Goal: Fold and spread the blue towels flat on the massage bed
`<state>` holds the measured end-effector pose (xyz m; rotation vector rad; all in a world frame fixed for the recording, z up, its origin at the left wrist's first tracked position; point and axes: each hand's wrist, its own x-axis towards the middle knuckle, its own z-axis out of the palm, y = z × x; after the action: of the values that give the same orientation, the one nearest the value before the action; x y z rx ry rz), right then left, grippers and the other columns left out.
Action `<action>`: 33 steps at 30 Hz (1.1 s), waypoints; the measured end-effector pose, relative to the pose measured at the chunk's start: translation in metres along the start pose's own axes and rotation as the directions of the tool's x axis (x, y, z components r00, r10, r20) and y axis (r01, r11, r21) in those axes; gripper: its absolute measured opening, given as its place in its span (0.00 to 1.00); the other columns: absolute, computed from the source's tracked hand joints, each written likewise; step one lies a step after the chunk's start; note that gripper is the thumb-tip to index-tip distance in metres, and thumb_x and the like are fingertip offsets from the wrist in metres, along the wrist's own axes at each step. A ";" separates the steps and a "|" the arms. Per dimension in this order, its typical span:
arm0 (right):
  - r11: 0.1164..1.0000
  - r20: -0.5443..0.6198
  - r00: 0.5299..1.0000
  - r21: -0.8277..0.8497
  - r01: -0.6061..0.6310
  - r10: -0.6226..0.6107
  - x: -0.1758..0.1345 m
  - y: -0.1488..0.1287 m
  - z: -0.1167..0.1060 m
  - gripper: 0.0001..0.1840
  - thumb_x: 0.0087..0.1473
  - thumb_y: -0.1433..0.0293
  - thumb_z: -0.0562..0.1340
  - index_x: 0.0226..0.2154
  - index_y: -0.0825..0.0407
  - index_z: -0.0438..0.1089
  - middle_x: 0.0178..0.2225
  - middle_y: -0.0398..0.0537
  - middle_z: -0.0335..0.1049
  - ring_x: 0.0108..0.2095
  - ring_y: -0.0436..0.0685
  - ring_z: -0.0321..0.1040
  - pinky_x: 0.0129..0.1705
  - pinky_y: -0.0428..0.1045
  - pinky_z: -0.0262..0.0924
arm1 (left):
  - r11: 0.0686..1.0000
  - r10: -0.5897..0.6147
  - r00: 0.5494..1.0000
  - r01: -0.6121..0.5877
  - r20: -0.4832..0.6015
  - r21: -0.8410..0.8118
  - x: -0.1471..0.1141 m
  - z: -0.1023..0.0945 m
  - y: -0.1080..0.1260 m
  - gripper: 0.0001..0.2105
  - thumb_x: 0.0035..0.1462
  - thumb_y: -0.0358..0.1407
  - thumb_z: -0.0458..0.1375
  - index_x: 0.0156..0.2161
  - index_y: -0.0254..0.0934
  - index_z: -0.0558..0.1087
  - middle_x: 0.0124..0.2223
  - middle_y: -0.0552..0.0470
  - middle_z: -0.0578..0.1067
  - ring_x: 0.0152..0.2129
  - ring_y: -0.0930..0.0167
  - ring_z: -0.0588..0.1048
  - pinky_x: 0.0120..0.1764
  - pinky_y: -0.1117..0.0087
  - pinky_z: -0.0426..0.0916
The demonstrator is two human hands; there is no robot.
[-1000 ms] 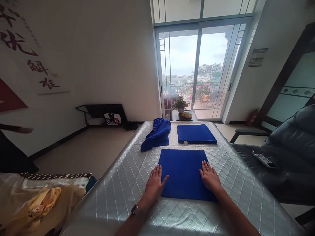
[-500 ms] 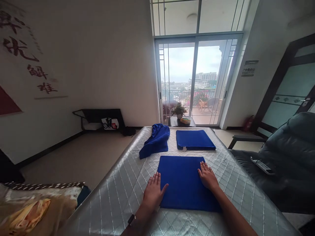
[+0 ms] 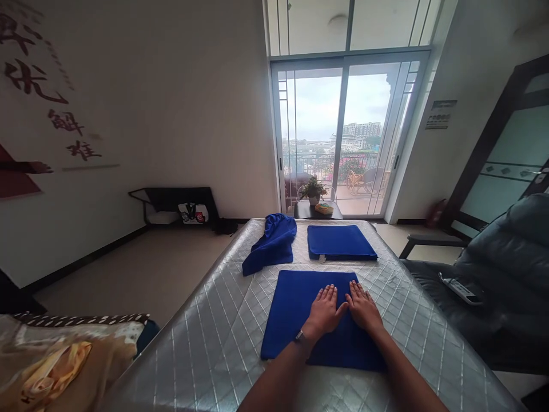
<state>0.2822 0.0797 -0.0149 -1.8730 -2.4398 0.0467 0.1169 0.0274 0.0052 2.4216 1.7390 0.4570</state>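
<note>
A flat blue square of fabric, like a cushion cover (image 3: 289, 317), lies on the silver quilted table cover (image 3: 206, 337) in front of me. My left hand (image 3: 325, 309) rests palm down on the blue fabric, right of its middle, fingers stretched out. Beside it, my right hand (image 3: 363, 303) lies flat at the fabric's right edge, with the two thumbs close together. Beyond them sits a thicker blue square cushion (image 3: 341, 241) with a small white tag at its near edge. A crumpled blue cloth (image 3: 272, 243) lies to its left.
On the right stands a dark armchair (image 3: 501, 274) with a white remote-like device (image 3: 461, 290) on its seat. A small table (image 3: 302, 212) with a potted plant (image 3: 313, 191) stands by the glass door. Yellow cloth (image 3: 55, 372) lies at lower left. Another person's hand (image 3: 39, 167) shows at far left.
My left hand has moved right across the blue fabric, from its left edge to near my right hand. My right hand stays in place. Another person's hand has appeared at the far left.
</note>
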 end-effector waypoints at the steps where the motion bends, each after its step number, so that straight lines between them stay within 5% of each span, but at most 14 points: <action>1: 1.000 0.001 1.000 0.007 -0.011 0.011 0.000 -0.001 0.000 0.34 0.67 0.63 0.41 0.71 0.60 0.45 0.73 0.52 0.37 0.72 0.56 0.32 0.70 0.57 0.34 | 0.999 -0.048 0.999 0.048 -0.004 0.013 -0.005 -0.001 -0.011 0.35 0.70 0.52 0.30 0.70 0.31 0.54 0.72 0.43 0.55 0.69 0.64 0.51 0.69 0.57 0.49; 7: 0.999 0.005 1.000 0.014 -0.031 0.031 0.001 -0.002 0.001 0.35 0.67 0.61 0.39 0.71 0.60 0.42 0.73 0.50 0.36 0.72 0.55 0.32 0.71 0.55 0.30 | 0.927 -0.353 0.935 0.356 -0.040 0.116 -0.049 -0.033 -0.097 0.39 0.68 0.56 0.31 0.70 0.28 0.54 0.72 0.39 0.53 0.69 0.59 0.51 0.69 0.52 0.48; 10: 0.999 0.009 0.999 0.004 -0.035 0.035 0.003 -0.001 0.003 0.35 0.67 0.61 0.40 0.71 0.60 0.42 0.73 0.49 0.35 0.72 0.55 0.32 0.71 0.55 0.30 | 0.893 -0.423 0.904 0.427 -0.060 0.142 -0.064 -0.043 -0.122 0.40 0.68 0.56 0.32 0.70 0.24 0.52 0.72 0.37 0.51 0.69 0.59 0.50 0.68 0.54 0.48; 17: 1.000 0.061 0.998 0.004 -0.028 0.028 0.005 -0.001 -0.004 0.35 0.67 0.60 0.39 0.71 0.59 0.43 0.73 0.50 0.36 0.72 0.57 0.32 0.71 0.58 0.31 | 0.892 -0.427 0.903 0.429 -0.044 0.143 -0.069 -0.037 -0.131 0.43 0.67 0.58 0.30 0.70 0.22 0.50 0.72 0.35 0.48 0.70 0.59 0.49 0.68 0.55 0.48; 24: 0.999 -0.021 1.000 0.031 0.008 -0.008 0.034 -0.003 -0.025 0.34 0.68 0.62 0.39 0.71 0.59 0.44 0.73 0.51 0.37 0.72 0.56 0.32 0.71 0.56 0.32 | 0.895 -0.408 0.911 0.413 -0.060 0.169 -0.068 -0.026 -0.140 0.42 0.67 0.58 0.29 0.70 0.24 0.52 0.72 0.36 0.48 0.70 0.59 0.49 0.68 0.54 0.49; 33: 0.994 -0.005 1.000 0.107 -0.011 0.011 0.047 0.001 -0.003 0.37 0.67 0.59 0.40 0.71 0.61 0.43 0.73 0.52 0.38 0.72 0.56 0.32 0.71 0.56 0.32 | 0.902 -0.396 0.917 0.400 -0.057 0.166 -0.069 -0.020 -0.147 0.41 0.67 0.59 0.33 0.70 0.26 0.52 0.72 0.36 0.49 0.69 0.58 0.50 0.68 0.52 0.50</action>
<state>0.2711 0.1255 -0.0108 -1.8390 -2.3726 0.1686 -0.0421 0.0091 -0.0279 2.0771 2.2968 0.2901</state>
